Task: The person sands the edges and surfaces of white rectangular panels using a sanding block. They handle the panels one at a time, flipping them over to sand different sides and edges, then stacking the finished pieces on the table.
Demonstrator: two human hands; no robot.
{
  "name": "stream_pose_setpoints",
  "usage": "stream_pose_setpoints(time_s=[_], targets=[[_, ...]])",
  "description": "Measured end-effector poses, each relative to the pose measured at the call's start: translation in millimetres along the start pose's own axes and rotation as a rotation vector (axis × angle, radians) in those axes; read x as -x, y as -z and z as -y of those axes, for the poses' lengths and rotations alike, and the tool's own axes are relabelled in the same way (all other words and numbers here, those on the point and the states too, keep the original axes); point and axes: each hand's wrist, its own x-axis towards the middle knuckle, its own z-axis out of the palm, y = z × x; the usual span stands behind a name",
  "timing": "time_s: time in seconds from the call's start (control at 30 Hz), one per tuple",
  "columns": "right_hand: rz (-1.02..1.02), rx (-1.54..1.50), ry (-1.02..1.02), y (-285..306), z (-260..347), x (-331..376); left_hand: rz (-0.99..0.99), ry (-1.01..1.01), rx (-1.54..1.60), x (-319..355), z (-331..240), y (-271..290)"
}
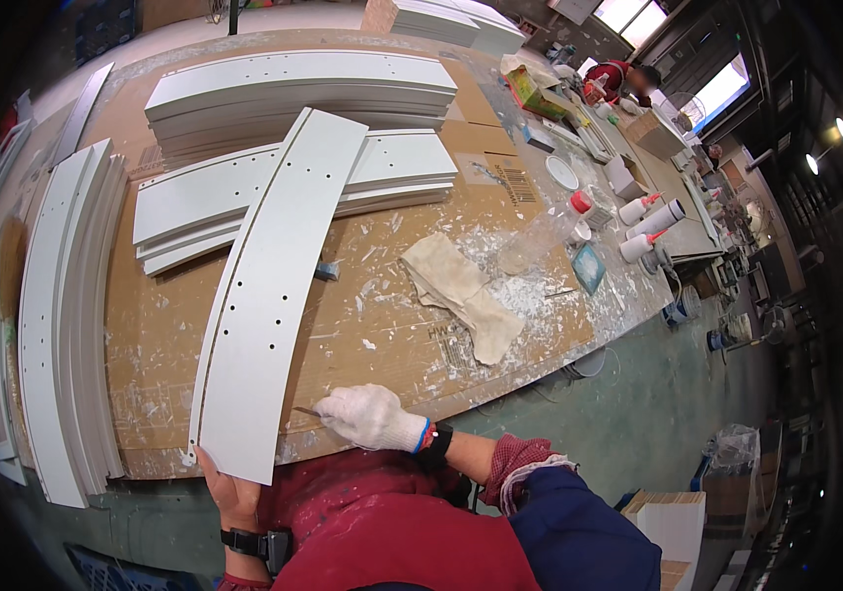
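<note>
A long white board with drilled holes and a groove along its left edge lies slantwise, its far part resting across a short stack of similar boards. My left hand, bare, grips the board's near end at its lower left corner. To the right of that end, my right hand in a white knitted glove is closed around a thin, dark, pointed tool; its handle is hidden in the fist. A small blue-grey block shows at the board's right edge.
More white boards are stacked at the back and left. A cream cloth lies on the flake-strewn cardboard. Rightward are a clear bottle, red-tipped white bottles and a blue pad. Another person works at the far right.
</note>
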Motion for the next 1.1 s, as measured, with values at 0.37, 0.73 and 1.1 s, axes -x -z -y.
stream_pose_setpoints(time_s=[0.37, 0.73, 1.1], targets=[[-0.018, 0.026, 0.007, -2, -2, 0, 0.007, 0.001, -0.002, 0, 0, -2], [-0.015, 0.028, 0.005, -1, -1, 0, 0.020, 0.001, 0.009, 0, 0, -1], [-0.005, 0.033, -0.002, -1, -1, -1, 0.037, 0.001, 0.003, 1, -1, 6]])
